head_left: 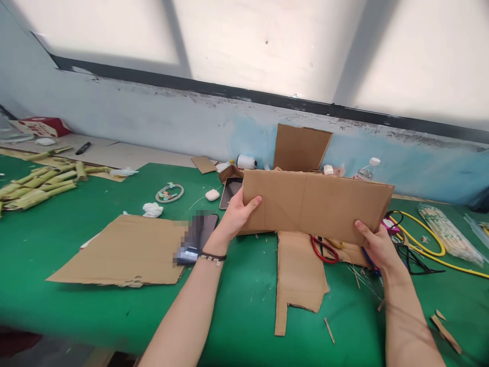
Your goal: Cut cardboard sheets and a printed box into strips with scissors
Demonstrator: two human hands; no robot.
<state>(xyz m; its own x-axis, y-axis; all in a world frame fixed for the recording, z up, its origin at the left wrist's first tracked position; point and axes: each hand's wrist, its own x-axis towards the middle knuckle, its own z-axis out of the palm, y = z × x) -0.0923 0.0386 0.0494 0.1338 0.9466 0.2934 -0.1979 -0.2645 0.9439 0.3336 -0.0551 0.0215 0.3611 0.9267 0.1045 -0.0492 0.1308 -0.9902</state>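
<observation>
A long brown piece of cardboard (305, 204) is held up above the table between both hands. My left hand (240, 211) grips its left end, thumb on the near face. At its lower right corner, my right hand (372, 242) is closed on it the same way. The fingers behind the board are hidden. Below it, an irregular cut cardboard piece (300, 275) lies on the table, with a red-handled tool (324, 252) beside it, partly covered by the board. A larger flat cardboard sheet (130, 250) lies to the left, next to a phone (208, 229).
The green table (237, 316) runs along a wall. Green stalks (42, 183) are piled at far left. A coiled tube (169, 193) and a white case (212, 194) lie behind. A yellow cable (424, 234), a plastic packet (451, 234) and a bottle (367, 169) are at right.
</observation>
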